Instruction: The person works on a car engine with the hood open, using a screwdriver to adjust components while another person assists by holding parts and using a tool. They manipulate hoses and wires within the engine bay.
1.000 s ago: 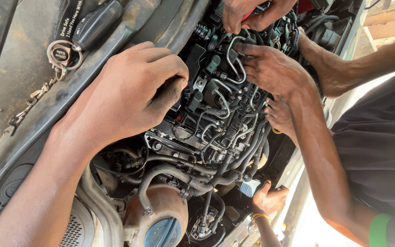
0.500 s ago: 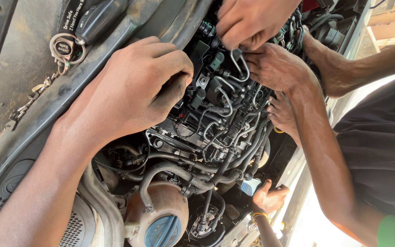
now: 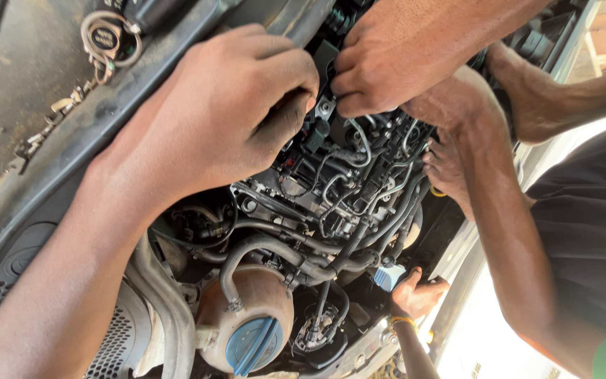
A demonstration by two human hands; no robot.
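Reaching into the engine (image 3: 331, 189), your left hand (image 3: 226, 119) curls its fingers against the parts. Your right hand (image 3: 401, 56) presses down beside it, fingers bent. Whether either pinches anything, you cannot tell.

Left hand (image 3: 226, 112) on engine (image 3: 331, 189), above reservoir (image 3: 247, 323).

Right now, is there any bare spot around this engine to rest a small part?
Only the flat grey panel beside the key ring. The engine is crowded with hoses, your left hand, right hand and a co-worker's hands; the coolant tank fills below.
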